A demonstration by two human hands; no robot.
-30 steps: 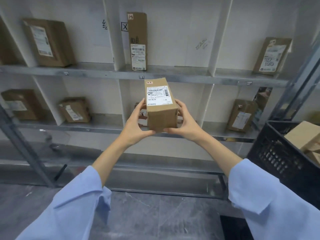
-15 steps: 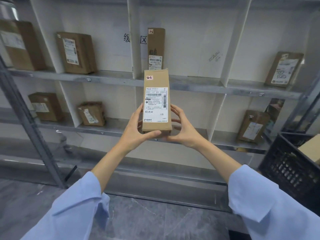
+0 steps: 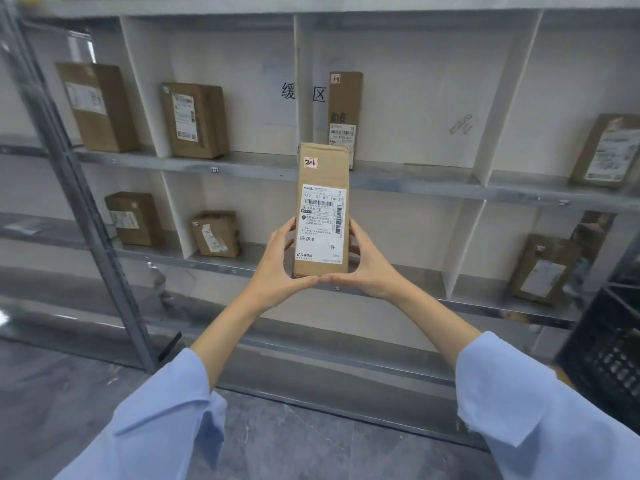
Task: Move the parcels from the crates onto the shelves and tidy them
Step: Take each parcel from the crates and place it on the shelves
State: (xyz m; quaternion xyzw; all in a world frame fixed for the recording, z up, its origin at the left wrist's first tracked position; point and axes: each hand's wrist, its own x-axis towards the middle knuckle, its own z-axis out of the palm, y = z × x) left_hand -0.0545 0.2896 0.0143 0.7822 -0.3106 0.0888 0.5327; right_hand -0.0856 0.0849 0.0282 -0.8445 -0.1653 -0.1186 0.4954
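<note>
– Left hand (image 3: 278, 271) grips the lower left edge of the parcel (image 3: 322, 216), with the fingers curled behind it and the thumb under its base. Right hand (image 3: 370, 268) does the same on the right edge. The two thumb tips meet beneath it.

– And where is the parcel itself?

– It is upright in the air in front of the shelves (image 3: 242, 166), touching no board. Its label faces the camera, and a small tag near the top reads 2-1.

– What stands on the top board, from the left?

– A big box (image 3: 98, 107), then a taped box (image 3: 195, 121) in the next bay. A tall box (image 3: 344, 105) is partly hidden behind the parcel's top, and a leaning box (image 3: 607, 150) sits at the far right.

– And the board below?

– A low box (image 3: 135, 220), a crumpled box (image 3: 216, 233) just right of the divider, and a tilted box (image 3: 543, 268) well off to the right.

– Anything around the edges?

– A metal post (image 3: 69, 168) on the left and pale blue sleeves (image 3: 162, 420) on both arms. A black crate (image 3: 606, 348) is at the right edge, and I cannot tell what it holds.
</note>
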